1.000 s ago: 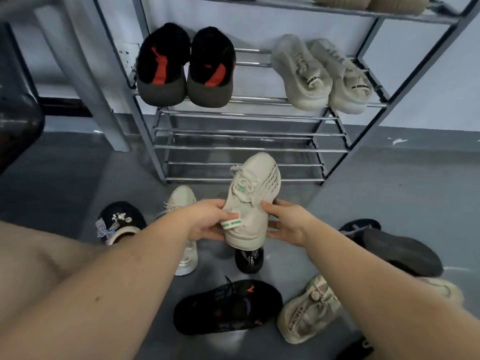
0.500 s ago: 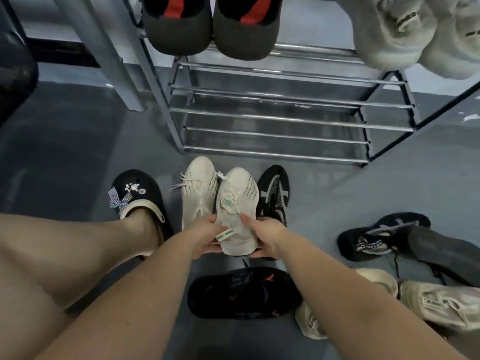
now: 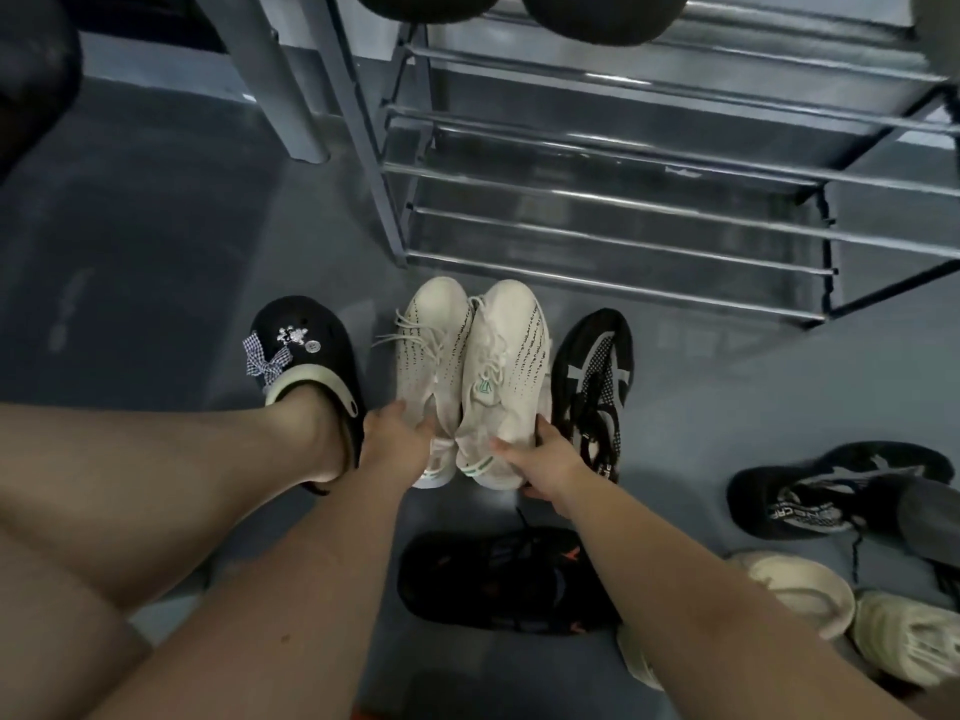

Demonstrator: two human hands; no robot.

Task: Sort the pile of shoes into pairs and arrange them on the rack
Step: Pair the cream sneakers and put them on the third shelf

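Two cream knit sneakers side by side on the floor, centre frame, below the rack (image 3: 613,210).

Left hand (image 3: 397,439) grips the left sneaker (image 3: 431,350) at its heel; right hand (image 3: 545,459) grips the right sneaker (image 3: 506,366), which bears a small green tongue logo; its lettering is unreadable.

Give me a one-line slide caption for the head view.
Left hand and right hand grip a matched pair of cream sneakers on the floor before the shoe rack.
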